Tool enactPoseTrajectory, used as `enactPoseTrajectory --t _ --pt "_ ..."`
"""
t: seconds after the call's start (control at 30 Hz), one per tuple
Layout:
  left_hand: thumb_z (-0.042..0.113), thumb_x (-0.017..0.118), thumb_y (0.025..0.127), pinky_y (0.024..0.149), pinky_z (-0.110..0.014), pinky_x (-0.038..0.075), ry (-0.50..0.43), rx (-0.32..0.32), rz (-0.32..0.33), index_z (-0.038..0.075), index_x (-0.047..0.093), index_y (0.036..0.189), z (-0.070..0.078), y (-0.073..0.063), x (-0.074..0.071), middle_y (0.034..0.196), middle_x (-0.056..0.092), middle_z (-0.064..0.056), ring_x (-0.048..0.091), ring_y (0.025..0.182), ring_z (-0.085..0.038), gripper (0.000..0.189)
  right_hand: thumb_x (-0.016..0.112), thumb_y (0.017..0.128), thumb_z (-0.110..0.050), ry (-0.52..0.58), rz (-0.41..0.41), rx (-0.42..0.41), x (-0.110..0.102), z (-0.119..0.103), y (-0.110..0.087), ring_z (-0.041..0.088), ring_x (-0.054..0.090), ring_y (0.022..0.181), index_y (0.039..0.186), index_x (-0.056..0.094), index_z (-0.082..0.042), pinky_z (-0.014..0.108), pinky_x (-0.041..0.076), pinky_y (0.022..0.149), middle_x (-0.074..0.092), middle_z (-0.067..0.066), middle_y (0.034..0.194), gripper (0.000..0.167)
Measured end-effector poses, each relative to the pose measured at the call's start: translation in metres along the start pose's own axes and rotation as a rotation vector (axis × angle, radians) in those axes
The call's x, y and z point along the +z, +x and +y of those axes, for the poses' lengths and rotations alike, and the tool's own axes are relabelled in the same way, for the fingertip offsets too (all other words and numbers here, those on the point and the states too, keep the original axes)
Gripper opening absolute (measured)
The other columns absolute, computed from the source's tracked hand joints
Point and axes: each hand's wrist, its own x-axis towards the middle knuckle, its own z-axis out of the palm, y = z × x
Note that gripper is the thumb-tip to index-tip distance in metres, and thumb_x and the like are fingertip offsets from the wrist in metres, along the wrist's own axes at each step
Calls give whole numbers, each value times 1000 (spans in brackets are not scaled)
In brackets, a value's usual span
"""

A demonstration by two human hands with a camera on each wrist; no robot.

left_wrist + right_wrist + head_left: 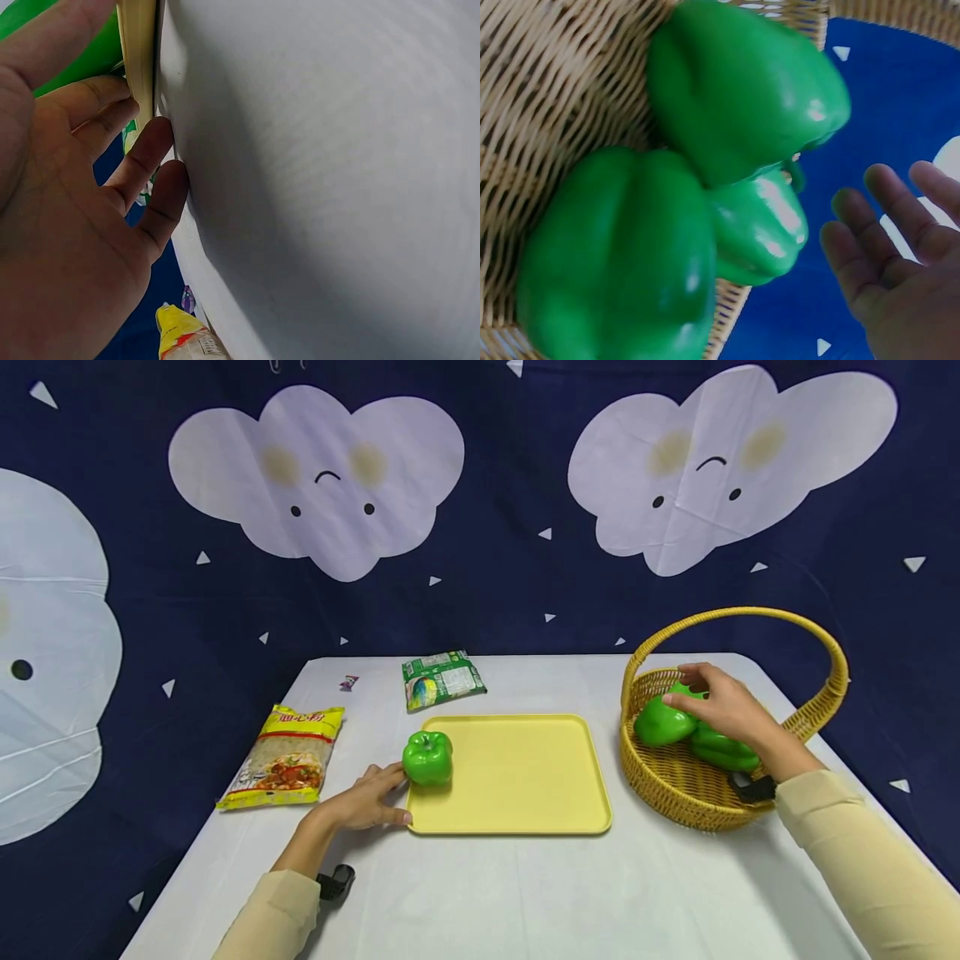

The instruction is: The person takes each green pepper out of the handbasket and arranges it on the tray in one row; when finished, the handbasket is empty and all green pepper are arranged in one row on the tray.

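Observation:
On the left end of the yellow tray (525,777) sits a green bell pepper (428,758). My left hand (367,802) lies at the tray's left edge, its thumb by the front corner and its fingers loosely spread beside the pepper. In the left wrist view, the fingertips are right at the tray's rim (139,60). My right hand (723,702) hovers over the wicker basket (675,793) with loosely bent fingers and nothing in them. Three green bell peppers lie in the basket; the right wrist view shows the nearest pepper (622,255) apart from the fingers.
A yellow-and-red food packet (288,758) lies left of the tray, and a green packet (442,680) behind it. A small purple wrapper (348,682) is near the back left. The basket's tall handle (738,612) arches over its opening. A dark cloud-patterned cloth (510,602) hangs behind the table.

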Motion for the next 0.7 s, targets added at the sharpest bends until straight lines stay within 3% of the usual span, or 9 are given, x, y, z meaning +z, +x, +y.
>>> enactPoseTrajectory --t 0.37,0.7 --pt "35 77 76 108 -57 28 -4 -14 -3 5 36 145 2 0 0 154 28 -13 33 123 -26 86 55 90 -51 -43 -88 25 8 22 6 49 47 117 142 28 9 58 41 93 44 36 131 84" --pt "35 77 75 109 -56 27 -4 -27 -3 5 37 145 2 0 0 154 28 -12 33 123 -26 86 58 87 -53 -94 -79 31 14 24 6 51 48 115 137 35 10 59 39 93 49 38 125 84"
